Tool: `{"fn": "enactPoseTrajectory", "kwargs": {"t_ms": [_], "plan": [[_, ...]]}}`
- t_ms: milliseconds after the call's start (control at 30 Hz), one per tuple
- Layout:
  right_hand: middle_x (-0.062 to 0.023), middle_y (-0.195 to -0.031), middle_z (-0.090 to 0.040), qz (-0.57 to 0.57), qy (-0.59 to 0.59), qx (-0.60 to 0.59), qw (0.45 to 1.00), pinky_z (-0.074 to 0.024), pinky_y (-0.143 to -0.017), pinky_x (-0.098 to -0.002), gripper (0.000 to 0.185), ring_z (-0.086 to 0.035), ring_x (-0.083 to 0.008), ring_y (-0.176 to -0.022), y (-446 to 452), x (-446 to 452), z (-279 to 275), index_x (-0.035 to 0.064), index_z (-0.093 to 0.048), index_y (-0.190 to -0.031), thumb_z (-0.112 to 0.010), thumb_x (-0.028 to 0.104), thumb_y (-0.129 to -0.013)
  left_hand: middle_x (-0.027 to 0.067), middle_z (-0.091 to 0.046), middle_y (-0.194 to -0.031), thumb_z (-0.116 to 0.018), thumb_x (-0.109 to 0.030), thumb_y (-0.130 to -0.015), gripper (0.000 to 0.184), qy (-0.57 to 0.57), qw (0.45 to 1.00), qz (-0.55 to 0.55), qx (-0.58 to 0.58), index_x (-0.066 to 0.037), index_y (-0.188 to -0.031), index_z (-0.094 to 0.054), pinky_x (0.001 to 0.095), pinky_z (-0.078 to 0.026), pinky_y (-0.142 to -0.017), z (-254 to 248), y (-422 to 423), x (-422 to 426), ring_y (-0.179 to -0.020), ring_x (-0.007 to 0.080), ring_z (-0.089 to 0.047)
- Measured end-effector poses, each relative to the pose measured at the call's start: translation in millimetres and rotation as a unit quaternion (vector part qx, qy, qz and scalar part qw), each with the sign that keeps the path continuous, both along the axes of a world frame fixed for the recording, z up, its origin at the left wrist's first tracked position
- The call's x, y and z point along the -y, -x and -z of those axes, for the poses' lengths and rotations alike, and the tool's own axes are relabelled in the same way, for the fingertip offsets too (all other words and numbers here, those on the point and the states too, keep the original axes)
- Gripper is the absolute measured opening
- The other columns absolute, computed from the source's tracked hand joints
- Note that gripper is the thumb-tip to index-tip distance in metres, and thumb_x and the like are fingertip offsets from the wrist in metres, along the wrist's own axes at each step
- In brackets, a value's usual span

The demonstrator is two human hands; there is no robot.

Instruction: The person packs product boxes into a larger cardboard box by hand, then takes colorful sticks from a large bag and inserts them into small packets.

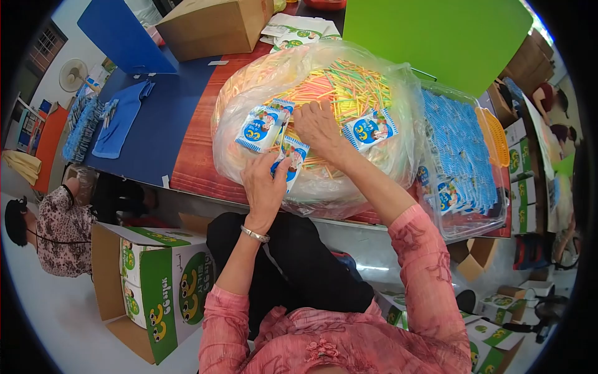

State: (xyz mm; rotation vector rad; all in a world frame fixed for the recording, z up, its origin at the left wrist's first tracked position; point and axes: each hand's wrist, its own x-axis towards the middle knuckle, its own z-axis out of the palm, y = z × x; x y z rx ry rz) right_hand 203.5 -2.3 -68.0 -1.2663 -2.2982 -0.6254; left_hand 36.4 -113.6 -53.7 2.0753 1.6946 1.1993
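Note:
A large clear plastic bag (233, 103) lies open on the table, full of thin yellow, green, orange and pink sticks (355, 87). My left hand (265, 184) is at the bag's near side, thumb and fingers closed on a blue-and-white packet (298, 153). Beside it, my right hand (319, 129) reaches onto the sticks with its fingers bent and closed; whatever they hold is hidden. Another blue-and-white packet (255, 131) rests on the left part of the bag, overlapping one behind it. To the right of my right hand lies a further packet (372, 129).
A clear plastic bin (461, 224) holding many packets (461, 143) stands right of the bag. A green panel (436, 37) and a cardboard box (212, 28) stand behind. An open carton (156, 299) is at lower left. A person (62, 230) sits at the left.

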Motion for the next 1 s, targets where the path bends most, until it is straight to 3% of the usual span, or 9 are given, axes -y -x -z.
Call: {"fn": "enactPoseTrajectory", "kwargs": {"t_ms": [133, 333, 467, 533, 633, 700, 833, 933, 1000], "plan": [[-0.0101, -0.085, -0.062, 0.031, 0.028, -0.025, 0.999, -0.0402, -0.078, -0.0435, 0.01, -0.06, -0.0275, -0.085, -18, 8, -8, 0.0059, -0.059, -0.089, -0.058, 0.013, -0.083, 0.0113, -0.064, -0.099, -0.074, -0.028, -0.085, 0.027, 0.004, 0.997, -0.019, -0.074, -0.004, -0.097, -0.068, 0.0492, -0.037, -0.084, 3, -2, 0, -0.098, 0.0314, -0.055], [-0.0145, -0.088, -0.062, 0.036, 0.106, -0.145, 0.983, -0.0413, -0.074, -0.0474, 0.015, -0.06, -0.0352, -0.082, -39, 22, -26, 0.0023, -0.056, -0.096, -0.057, 0.015, -0.087, 0.0143, -0.061, -0.1, -0.076, -0.028, -0.083, 0.042, -0.082, 0.978, -0.097, -0.163, -0.003, -0.114, -0.064, 0.0485, -0.037, -0.086, -29, -20, 4, -0.096, 0.0337, -0.055], [-0.0174, -0.085, -0.059, -0.013, 0.21, -0.233, 0.949, -0.0418, -0.07, -0.0513, 0.017, -0.058, -0.0397, -0.081, -34, 44, -45, 0.0035, -0.052, -0.099, -0.058, 0.016, -0.09, 0.0102, -0.062, -0.102, -0.066, -0.03, -0.096, 0.034, 0.047, 0.98, 0.081, 0.176, -0.003, -0.115, -0.062, 0.0385, -0.047, -0.087, -21, -23, -24, -0.098, 0.0252, -0.059], [-0.0183, -0.085, -0.057, -0.044, 0.226, -0.259, 0.938, -0.0429, -0.069, -0.053, 0.017, -0.058, -0.0416, -0.083, -22, 56, -46, 0.0037, -0.05, -0.101, -0.058, 0.015, -0.09, 0.0079, -0.064, -0.106, -0.057, -0.03, -0.103, 0.031, 0.204, 0.861, 0.164, 0.437, -0.002, -0.116, -0.061, 0.0336, -0.049, -0.087, -37, -43, -28, -0.101, 0.0223, -0.06], [-0.0209, -0.091, -0.058, -0.048, 0.223, -0.268, 0.936, -0.0454, -0.068, -0.0538, 0.017, -0.058, -0.0436, -0.085, -2, 73, -41, 0.0009, -0.05, -0.101, -0.058, 0.01, -0.089, 0.0016, -0.062, -0.101, -0.049, -0.029, -0.107, 0.028, 0.285, 0.704, 0.16, 0.631, -0.003, -0.109, -0.061, 0.0317, -0.049, -0.089, -39, -59, -35, -0.101, 0.0108, -0.059], [-0.0238, -0.097, -0.056, -0.009, 0.218, -0.267, 0.939, -0.0471, -0.068, -0.0528, 0.017, -0.059, -0.0445, -0.087, 7, 79, -33, -0.0009, -0.049, -0.102, -0.057, 0.007, -0.089, 0.0035, -0.063, -0.101, -0.049, -0.027, -0.107, 0.025, 0.299, 0.683, 0.155, 0.649, -0.004, -0.107, -0.06, 0.0327, -0.052, -0.085, -28, -57, -39, -0.097, 0.0128, -0.061], [-0.0213, -0.111, -0.049, -0.19, 0.224, -0.316, 0.902, -0.0505, -0.082, -0.0448, 0.041, -0.06, -0.0399, -0.098, -10, 92, -40, -0.0002, -0.05, -0.119, -0.069, 0.007, -0.084, 0.011, -0.064, -0.115, -0.045, -0.025, -0.108, 0.027, 0.314, 0.655, 0.159, 0.669, -0.002, -0.111, -0.058, 0.037, -0.053, -0.092, -5, -38, -49, -0.106, 0.0206, -0.062], [-0.0191, -0.124, -0.048, -0.097, 0.334, -0.32, 0.881, -0.0467, -0.095, -0.0419, 0.065, -0.056, -0.0368, -0.111, -22, 106, -63, 0.0022, -0.048, -0.129, -0.08, 0.007, -0.073, 0.0115, -0.063, -0.119, -0.045, -0.022, -0.107, 0.025, 0.33, 0.603, 0.199, 0.698, -0.002, -0.116, -0.057, 0.0379, -0.054, -0.091, -1, -29, -49, -0.105, 0.0201, -0.062], [-0.0206, -0.121, -0.048, -0.124, 0.19, -0.262, 0.938, -0.0471, -0.094, -0.0432, 0.065, -0.055, -0.0401, -0.111, -23, 104, -72, 0.0039, -0.049, -0.125, -0.081, 0.003, -0.068, 0.0105, -0.062, -0.118, -0.046, -0.019, -0.106, 0.023, 0.346, 0.611, 0.193, 0.685, -0.002, -0.118, -0.057, 0.0366, -0.054, -0.09, -8, -32, -44, -0.104, 0.0188, -0.062]]}}
